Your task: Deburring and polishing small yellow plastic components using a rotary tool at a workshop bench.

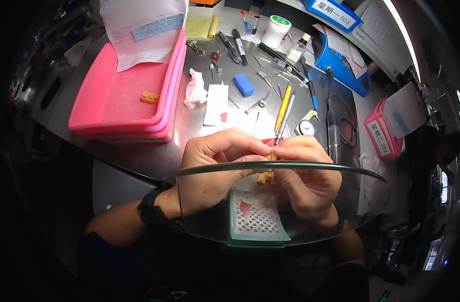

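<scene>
My left hand (213, 166) and my right hand (311, 176) meet at the front of the bench. Their fingertips pinch a small tan piece (272, 157), mostly hidden by the fingers; it looks like part of a dental model. Just below the fingers is another yellowish tan model piece (264, 177); whether it is held or resting I cannot tell. A clear curved shield (335, 221) crosses in front of both hands, and through it shows a perforated tray (257, 221) with a green rim and a red scrap. Something red (274, 142) lies behind the fingertips.
Pink stacked trays (104, 108) stand left, with a tan dental model (150, 97) and papers inside. Beyond my hands lie a yellow-handled tool (283, 108), a dial gauge (306, 127), a blue block (244, 84), crumpled tissue (195, 89) and several metal instruments. A handpiece (333, 132) is at right.
</scene>
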`<state>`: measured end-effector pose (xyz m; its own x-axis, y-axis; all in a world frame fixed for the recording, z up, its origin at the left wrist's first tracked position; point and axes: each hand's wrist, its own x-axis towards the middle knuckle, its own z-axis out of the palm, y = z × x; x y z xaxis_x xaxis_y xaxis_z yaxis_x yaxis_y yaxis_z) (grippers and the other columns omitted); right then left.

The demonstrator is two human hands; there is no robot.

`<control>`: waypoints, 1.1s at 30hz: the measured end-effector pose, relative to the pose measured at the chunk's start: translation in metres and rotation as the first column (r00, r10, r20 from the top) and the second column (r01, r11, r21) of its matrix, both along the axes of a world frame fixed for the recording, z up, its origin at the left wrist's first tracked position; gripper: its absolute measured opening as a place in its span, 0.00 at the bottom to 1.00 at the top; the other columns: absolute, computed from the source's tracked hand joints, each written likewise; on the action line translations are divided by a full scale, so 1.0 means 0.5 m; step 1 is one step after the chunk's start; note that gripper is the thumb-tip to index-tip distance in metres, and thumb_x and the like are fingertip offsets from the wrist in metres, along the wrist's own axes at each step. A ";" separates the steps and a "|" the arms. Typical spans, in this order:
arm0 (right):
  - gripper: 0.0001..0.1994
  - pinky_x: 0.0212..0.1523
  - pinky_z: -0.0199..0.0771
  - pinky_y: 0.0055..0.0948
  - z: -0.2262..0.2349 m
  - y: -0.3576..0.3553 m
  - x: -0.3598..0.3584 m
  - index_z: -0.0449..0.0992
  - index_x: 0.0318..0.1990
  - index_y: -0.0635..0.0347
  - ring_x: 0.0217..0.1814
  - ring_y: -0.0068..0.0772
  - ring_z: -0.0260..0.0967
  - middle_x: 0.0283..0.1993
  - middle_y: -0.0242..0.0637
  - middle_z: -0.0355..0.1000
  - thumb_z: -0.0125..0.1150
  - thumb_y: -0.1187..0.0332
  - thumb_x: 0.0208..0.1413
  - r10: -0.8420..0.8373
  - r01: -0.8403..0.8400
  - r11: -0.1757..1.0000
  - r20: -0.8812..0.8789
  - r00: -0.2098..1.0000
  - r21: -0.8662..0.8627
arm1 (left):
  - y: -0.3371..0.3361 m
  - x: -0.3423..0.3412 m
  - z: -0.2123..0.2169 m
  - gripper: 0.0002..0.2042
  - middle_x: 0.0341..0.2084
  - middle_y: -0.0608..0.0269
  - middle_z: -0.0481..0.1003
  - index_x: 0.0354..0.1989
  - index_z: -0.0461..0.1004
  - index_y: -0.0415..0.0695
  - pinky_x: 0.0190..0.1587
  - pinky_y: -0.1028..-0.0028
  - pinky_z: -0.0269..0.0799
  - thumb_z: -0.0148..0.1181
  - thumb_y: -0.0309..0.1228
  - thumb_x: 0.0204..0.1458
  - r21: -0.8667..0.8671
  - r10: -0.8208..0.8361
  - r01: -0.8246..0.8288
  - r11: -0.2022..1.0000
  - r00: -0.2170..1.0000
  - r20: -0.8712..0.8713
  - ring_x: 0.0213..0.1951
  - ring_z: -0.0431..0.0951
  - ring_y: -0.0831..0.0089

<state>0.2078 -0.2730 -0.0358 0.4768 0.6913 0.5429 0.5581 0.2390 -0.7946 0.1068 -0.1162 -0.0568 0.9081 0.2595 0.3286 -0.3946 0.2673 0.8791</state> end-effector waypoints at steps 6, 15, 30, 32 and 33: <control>0.12 0.37 0.72 0.25 0.009 0.000 0.004 0.76 0.41 0.68 0.38 0.33 0.72 0.38 0.44 0.74 0.65 0.82 0.46 -0.016 0.017 1.000 -0.095 0.995 0.000 | -0.009 0.002 0.005 0.09 0.36 0.54 0.75 0.41 0.74 0.33 0.45 0.75 0.75 0.58 0.15 0.51 -0.009 0.018 -0.018 1.000 1.000 -0.024 0.41 0.77 0.71; 0.11 0.36 0.71 0.23 0.009 -0.005 0.014 0.76 0.41 0.67 0.39 0.30 0.72 0.40 0.43 0.74 0.64 0.82 0.48 0.057 -0.055 0.998 -0.090 0.994 0.024 | -0.010 -0.005 0.018 0.08 0.36 0.54 0.77 0.41 0.73 0.32 0.45 0.76 0.75 0.58 0.17 0.52 -0.058 -0.017 0.011 0.998 0.994 -0.108 0.39 0.78 0.73; 0.12 0.33 0.70 0.22 0.004 0.000 0.028 0.77 0.41 0.65 0.35 0.28 0.72 0.39 0.41 0.74 0.63 0.81 0.47 0.078 -0.081 0.996 0.077 0.994 0.037 | -0.001 -0.003 0.005 0.08 0.34 0.50 0.78 0.42 0.72 0.31 0.41 0.74 0.79 0.57 0.22 0.56 -0.031 -0.055 0.053 0.998 0.996 -0.073 0.37 0.81 0.68; 0.12 0.33 0.70 0.22 0.004 -0.002 0.022 0.78 0.41 0.65 0.36 0.28 0.72 0.39 0.41 0.74 0.64 0.81 0.47 0.067 -0.069 0.997 0.066 0.996 0.034 | -0.005 -0.004 0.011 0.08 0.34 0.50 0.78 0.42 0.72 0.31 0.40 0.74 0.79 0.57 0.22 0.56 -0.063 -0.054 0.048 0.997 0.994 -0.098 0.36 0.81 0.69; 0.12 0.33 0.71 0.22 0.003 -0.002 0.018 0.77 0.41 0.65 0.36 0.28 0.72 0.39 0.41 0.74 0.64 0.81 0.47 0.059 -0.060 0.997 0.025 0.998 0.041 | -0.007 -0.004 0.013 0.08 0.34 0.50 0.78 0.42 0.72 0.31 0.40 0.74 0.79 0.57 0.23 0.56 -0.096 -0.054 0.042 0.995 0.990 -0.131 0.35 0.81 0.69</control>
